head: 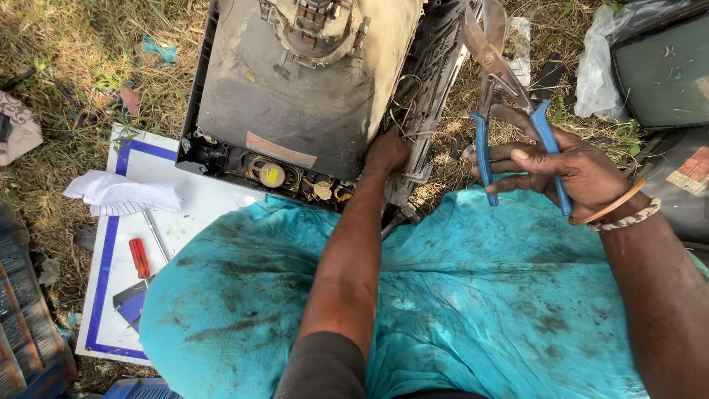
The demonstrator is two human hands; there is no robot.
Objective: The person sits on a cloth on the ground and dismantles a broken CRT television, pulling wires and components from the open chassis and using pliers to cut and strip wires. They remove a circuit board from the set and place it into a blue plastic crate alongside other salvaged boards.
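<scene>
An old picture-tube television (295, 89) lies face down on the grass, its grey tube back and dusty circuit parts exposed. My left hand (385, 151) reaches into its lower right corner among thin wires, fingers curled on the inner parts there. My right hand (572, 170) is raised to the right of the set, closed on the blue handles of rusty pliers (496, 66), whose jaws point up and left beside the set's dark plastic frame (436, 81). A soiled turquoise cloth (458, 295) covers my lap.
A white board with a blue border (111, 244) lies at the left, bearing a red-handled screwdriver (139, 257), a metal rod and a folded white cloth (122, 193). Another dark screen (661, 70) and a plastic bag (598, 66) lie at the right. A dark crate (26, 318) stands lower left.
</scene>
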